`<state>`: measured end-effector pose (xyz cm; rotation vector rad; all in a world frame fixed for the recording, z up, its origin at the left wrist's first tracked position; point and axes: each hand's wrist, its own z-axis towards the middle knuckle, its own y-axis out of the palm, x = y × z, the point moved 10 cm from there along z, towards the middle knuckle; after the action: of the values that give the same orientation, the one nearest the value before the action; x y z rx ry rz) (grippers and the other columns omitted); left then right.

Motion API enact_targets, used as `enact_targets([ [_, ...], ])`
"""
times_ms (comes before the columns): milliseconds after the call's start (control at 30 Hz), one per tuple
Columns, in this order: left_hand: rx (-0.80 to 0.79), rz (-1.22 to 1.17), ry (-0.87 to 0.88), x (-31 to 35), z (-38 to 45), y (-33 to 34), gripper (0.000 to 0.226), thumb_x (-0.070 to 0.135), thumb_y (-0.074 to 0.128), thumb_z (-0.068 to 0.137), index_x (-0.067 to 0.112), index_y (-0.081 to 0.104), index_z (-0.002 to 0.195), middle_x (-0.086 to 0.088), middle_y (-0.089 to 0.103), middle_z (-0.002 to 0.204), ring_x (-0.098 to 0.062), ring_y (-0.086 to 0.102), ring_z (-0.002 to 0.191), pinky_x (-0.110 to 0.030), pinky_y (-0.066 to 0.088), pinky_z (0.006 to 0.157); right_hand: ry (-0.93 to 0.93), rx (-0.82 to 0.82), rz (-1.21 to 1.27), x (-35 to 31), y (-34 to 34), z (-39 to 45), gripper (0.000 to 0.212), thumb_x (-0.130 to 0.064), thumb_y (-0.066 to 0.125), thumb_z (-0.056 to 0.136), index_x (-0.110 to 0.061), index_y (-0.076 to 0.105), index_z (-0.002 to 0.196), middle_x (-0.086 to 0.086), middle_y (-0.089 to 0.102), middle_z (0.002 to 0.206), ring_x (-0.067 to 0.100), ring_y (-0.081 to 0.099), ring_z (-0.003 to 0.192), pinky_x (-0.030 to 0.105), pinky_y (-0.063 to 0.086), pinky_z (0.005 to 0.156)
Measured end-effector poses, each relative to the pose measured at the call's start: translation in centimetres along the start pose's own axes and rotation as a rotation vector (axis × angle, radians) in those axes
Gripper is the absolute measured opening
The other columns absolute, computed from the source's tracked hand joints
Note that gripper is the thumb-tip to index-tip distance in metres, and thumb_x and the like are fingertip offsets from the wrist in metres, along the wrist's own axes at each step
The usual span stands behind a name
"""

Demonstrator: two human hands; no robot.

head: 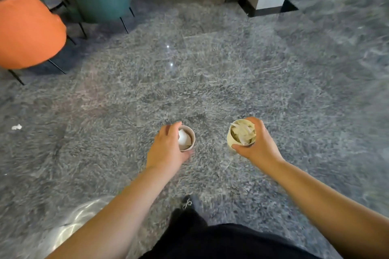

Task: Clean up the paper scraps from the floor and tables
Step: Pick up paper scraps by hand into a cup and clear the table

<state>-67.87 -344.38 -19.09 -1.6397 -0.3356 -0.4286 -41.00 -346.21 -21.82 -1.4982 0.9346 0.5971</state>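
Scrap on floor: one white paper scrap (16, 127) lies well left of the left cup (188, 138).
Handling: judged light, soft, crushable; pinch at a raised edge.
Left hand (166, 149): wrapped around left cup holding crumpled white paper.
Right hand (257, 145): wrapped around right cup (241, 135), full of scraps.
Chairs: orange chair (27, 31) beyond the scrap.

Each hand grips a scrap-filled paper cup (187, 138) above the floor (210, 69).
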Motion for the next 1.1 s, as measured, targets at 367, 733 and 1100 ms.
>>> enact_targets([
  [367, -0.063, -0.087, 0.009, -3.3, 26.3, -2.4, 0.081, 0.041, 0.084, 0.07, 0.032, 0.039, 0.137, 0.003, 0.042, 0.13, -0.021, 0.05, 0.115, -0.034, 0.046, 0.085, -0.013, 0.005, -0.007, -6.7, 2.8, 24.7, 0.077, -0.042, 0.082, 0.064, -0.06, 0.027, 0.115, -0.018, 0.048, 0.114, 0.009, 0.052, 0.101, 0.018, 0.041, 0.068],
  [733, -0.099, -0.075, 0.05, -2.8, 50.5, -3.5, 0.084, 0.043, 0.083, 0.07, 0.033, 0.037, 0.139, 0.005, 0.041, 0.131, -0.02, 0.051, 0.117, -0.033, 0.047, 0.084, 0.022, 0.044, 0.051, -11.4, 3.2, 47.1, 0.078, -0.034, 0.083, 0.068, -0.044, 0.032, 0.126, -0.01, 0.05, 0.119, 0.013, 0.053, 0.102, 0.024, 0.041, 0.073],
  [1100, -0.05, -0.015, -0.005, 1.0, 77.4, -5.4, 0.088, 0.036, 0.085, 0.07, 0.027, 0.037, 0.143, -0.001, 0.042, 0.135, -0.024, 0.049, 0.118, -0.035, 0.043, 0.092, 0.031, -0.001, 0.048, -14.2, -0.5, 75.7, 0.077, -0.032, 0.083, 0.069, -0.041, 0.034, 0.128, -0.006, 0.051, 0.121, 0.012, 0.053, 0.1, 0.022, 0.043, 0.074],
])
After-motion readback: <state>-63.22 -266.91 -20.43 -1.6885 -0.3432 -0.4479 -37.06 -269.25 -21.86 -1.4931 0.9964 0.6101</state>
